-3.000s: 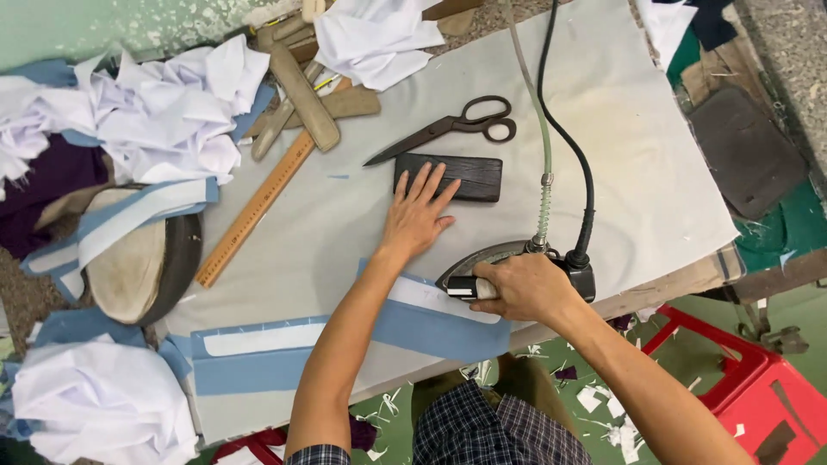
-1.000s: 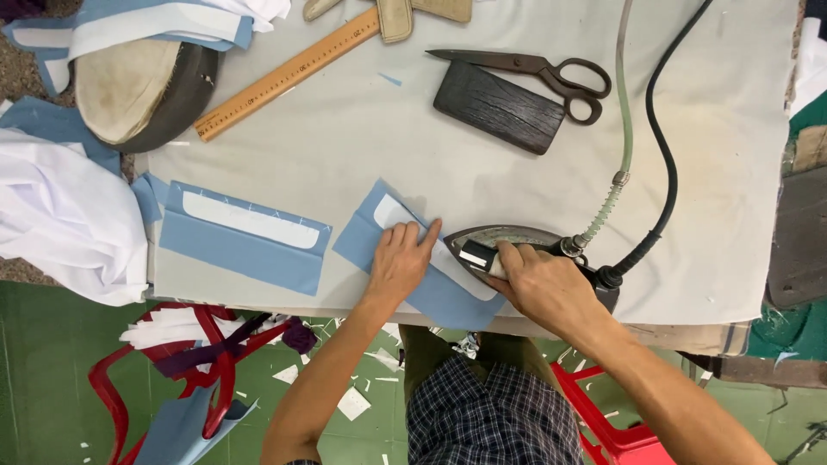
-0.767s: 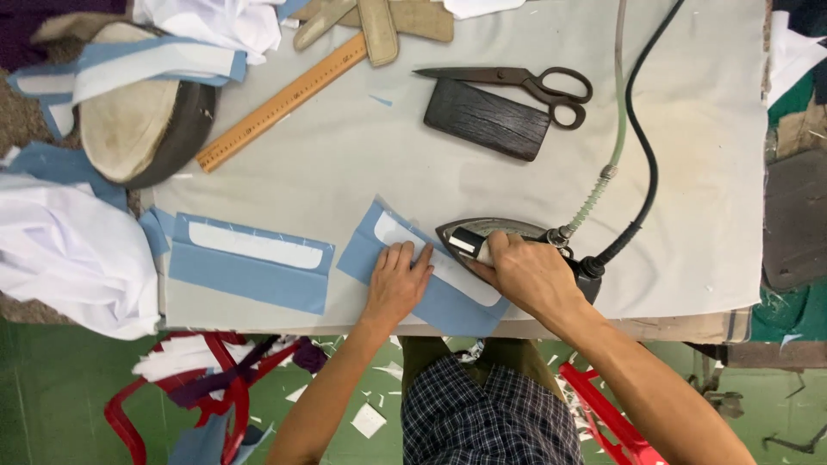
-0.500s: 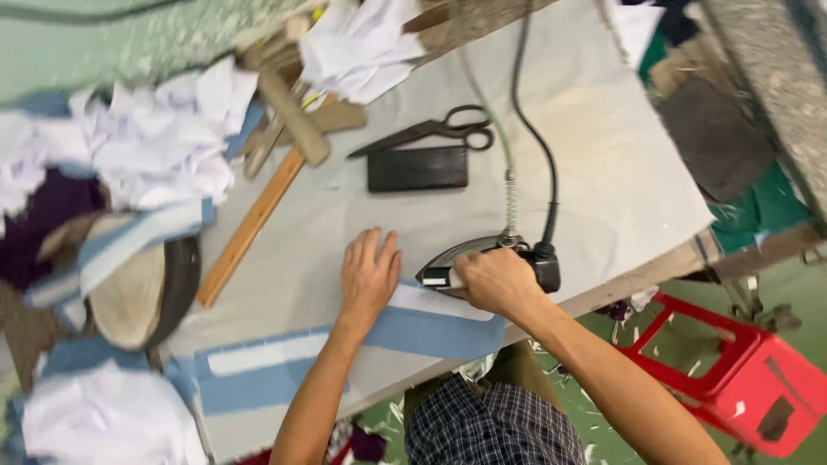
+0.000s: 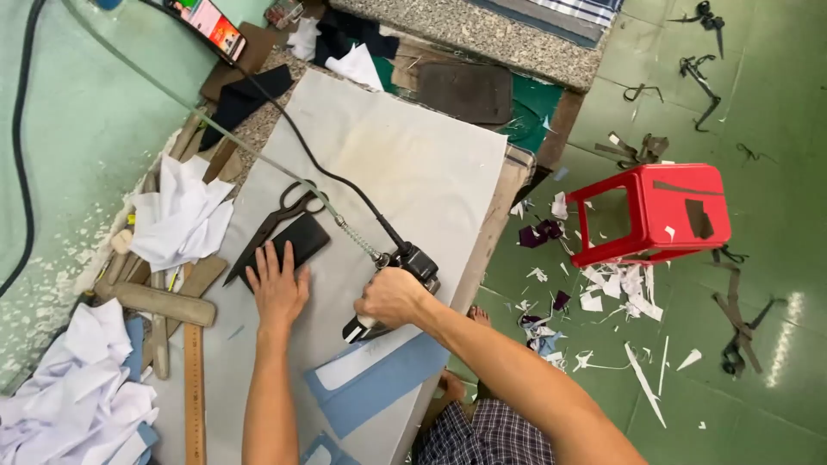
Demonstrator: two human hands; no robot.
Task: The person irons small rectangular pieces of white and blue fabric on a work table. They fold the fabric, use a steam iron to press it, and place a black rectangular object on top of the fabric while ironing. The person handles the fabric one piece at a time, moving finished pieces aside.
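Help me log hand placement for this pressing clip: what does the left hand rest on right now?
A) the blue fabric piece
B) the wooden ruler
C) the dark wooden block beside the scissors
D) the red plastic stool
C: the left hand lies flat with its fingers on the dark wooden block next to the scissors, while the right hand grips the iron.
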